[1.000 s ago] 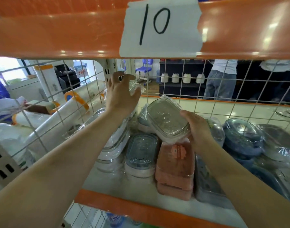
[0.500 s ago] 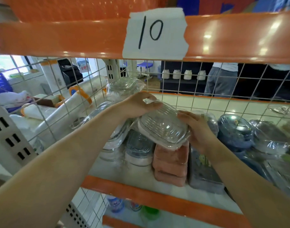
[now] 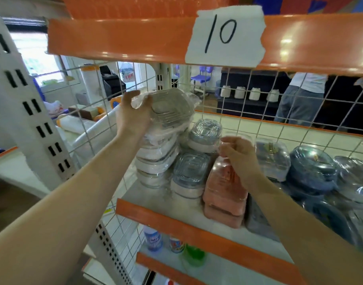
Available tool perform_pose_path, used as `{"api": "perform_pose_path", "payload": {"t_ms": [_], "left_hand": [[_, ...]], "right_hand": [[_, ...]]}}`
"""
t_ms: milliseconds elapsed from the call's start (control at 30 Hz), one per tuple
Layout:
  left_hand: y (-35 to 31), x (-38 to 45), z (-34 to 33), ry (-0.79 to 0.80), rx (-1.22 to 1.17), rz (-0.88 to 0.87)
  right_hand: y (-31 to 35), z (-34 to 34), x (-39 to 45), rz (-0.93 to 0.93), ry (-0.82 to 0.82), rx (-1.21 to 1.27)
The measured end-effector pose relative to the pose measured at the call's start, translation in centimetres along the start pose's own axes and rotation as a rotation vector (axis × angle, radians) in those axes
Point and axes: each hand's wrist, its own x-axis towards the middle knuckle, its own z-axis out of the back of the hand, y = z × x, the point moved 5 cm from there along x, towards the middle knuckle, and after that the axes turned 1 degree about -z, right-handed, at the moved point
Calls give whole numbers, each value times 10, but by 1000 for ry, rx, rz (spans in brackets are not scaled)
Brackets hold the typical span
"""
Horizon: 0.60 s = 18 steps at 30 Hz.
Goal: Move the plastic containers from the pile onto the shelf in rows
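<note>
My left hand (image 3: 133, 117) grips a wrapped clear container with a ridged lid (image 3: 170, 108) on top of the white container stack (image 3: 155, 159) at the shelf's left end. My right hand (image 3: 239, 156) hovers with curled fingers at the top of the pink container stack (image 3: 221, 194), against a bit of clear plastic (image 3: 241, 137). Whether it holds that plastic is unclear. Between the hands sit blue-grey lidded containers (image 3: 191, 171), one above another. Round blue wrapped containers (image 3: 312, 167) lie piled to the right on the shelf board (image 3: 155, 199).
An orange upper shelf edge carries a paper label "10" (image 3: 225, 34). Wire mesh (image 3: 258, 99) backs the shelf and also closes its left side. Bottles (image 3: 153, 240) stand on the lower shelf. A person (image 3: 302, 99) stands beyond the mesh. A white upright post (image 3: 22, 103) rises at left.
My left hand has gone up and left with the clear container to the top of the white stack. My right hand has let go of it and stays over the pink stack.
</note>
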Motion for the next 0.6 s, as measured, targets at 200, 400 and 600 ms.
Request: {"api": "perform_pose_path", "payload": {"t_ms": [200,400,600], "left_hand": [[29,-19,25,-189,-314,181],[40,-29,35,-314,-126,221],[24,-38,36,-198,249,40]], "right_hand": [[7,-17,4,132,6,-348],[2,-31,1,201,155,-659],[0,-38,-7,204,261,-914]]}}
